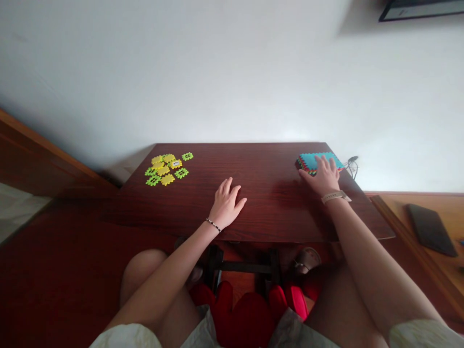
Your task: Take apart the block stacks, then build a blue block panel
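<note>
My right hand (324,177) is spread over a stack of foam mat tiles (311,160) with jagged edges, at the right back of the dark wooden table (261,203). The top tile is blue; red and green edges show beneath it. Its fingers reach across the top and the thumb lies by the near left corner; whether they touch cannot be told. My left hand (225,204) rests palm down near the table's middle, fingers apart, holding nothing. Small yellow and green foam pieces (166,170) lie scattered and overlapping at the table's left; one carries a white patch.
A white wall stands right behind the table. Thin dark cables (352,165) stick out past its right edge. Lower right, a black flat device (430,229) lies on a light wooden surface. A dark-framed object (420,9) hangs at the upper right. Below are my knees and a red seat (250,319).
</note>
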{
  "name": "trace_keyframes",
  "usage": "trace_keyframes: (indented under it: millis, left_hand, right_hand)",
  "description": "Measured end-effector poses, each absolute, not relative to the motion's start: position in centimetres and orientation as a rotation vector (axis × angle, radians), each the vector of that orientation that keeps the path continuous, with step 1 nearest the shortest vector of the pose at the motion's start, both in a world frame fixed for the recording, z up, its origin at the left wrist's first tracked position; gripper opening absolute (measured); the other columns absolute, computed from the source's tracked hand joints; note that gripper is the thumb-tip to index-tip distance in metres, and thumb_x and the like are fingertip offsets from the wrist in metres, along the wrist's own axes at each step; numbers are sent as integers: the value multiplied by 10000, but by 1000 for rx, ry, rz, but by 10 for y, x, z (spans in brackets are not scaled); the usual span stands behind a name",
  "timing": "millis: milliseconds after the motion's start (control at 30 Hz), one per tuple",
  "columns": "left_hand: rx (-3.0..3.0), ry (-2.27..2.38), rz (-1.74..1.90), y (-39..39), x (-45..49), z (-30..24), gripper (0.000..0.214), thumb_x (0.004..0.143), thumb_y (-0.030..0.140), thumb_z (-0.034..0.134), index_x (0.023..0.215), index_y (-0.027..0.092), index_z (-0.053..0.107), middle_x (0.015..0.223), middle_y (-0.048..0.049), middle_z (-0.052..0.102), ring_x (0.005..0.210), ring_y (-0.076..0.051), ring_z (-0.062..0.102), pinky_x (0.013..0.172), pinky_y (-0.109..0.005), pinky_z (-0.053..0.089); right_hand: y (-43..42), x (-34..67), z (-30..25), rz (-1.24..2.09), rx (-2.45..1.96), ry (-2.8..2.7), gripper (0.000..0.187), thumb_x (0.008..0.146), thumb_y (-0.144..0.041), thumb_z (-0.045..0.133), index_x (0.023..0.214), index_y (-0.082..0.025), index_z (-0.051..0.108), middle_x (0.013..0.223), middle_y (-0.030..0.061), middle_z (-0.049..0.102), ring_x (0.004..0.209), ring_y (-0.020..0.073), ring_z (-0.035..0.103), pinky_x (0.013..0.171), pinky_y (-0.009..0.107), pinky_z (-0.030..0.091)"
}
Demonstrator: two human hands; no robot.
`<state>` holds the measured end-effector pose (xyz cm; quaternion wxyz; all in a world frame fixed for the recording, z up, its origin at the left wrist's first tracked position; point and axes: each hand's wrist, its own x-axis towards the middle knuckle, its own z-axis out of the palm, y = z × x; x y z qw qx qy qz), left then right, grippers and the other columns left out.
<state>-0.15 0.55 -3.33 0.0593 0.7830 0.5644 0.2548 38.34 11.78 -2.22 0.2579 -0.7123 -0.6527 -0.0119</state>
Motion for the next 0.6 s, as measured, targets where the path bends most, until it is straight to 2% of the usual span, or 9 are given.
trace_keyframes:
  millis: [67,200,333,500,600]
  left_hand:
    - [2368,1671,832,5,-1,-34,422,1062,414,616,1422,194,632,1715,-209,408,1622,-411,347,1293,-637,364]
    - [2357,1604,904,5,-2,-33,354,1039,349,651,1360,201,655,1673,-203,455,1596,-407,384,1281,-633,383]
    - [2336,1523,1002,4,-4,-28,269,1025,267,651,1281,191,684,1571,-195,552,1516,-380,478,1265,-596,417]
    - [2191,1366,1132,-2,1,-16,207,1054,234,590,1233,220,694,1373,-133,694,1316,-297,631,1182,-514,497]
    - [2054,1294,1153,-7,8,-12,197,1069,304,582,1184,225,721,1295,-120,736,1249,-295,655,1156,-499,496]
  right_hand:
    - [118,386,-27,-40,-1952,-1841,839,954,-629,627,1635,-164,476,1739,212,420,1603,465,308,1254,701,283]
    - [115,385,-26,-161,-1918,-1870,563,992,-468,564,1489,-219,659,1568,170,619,1407,448,503,1147,674,381]
    - [108,376,-15,-247,-1819,-1863,404,998,-346,540,1297,-228,785,1354,146,748,1229,407,600,1059,608,446]
    - [85,342,4,-355,-1482,-1897,309,1060,-310,558,1231,-256,810,1239,93,807,1130,342,678,997,494,521]
    - [57,309,17,-321,-1220,-1993,306,1084,-269,580,1312,-283,784,1269,74,808,1125,294,710,1007,439,550]
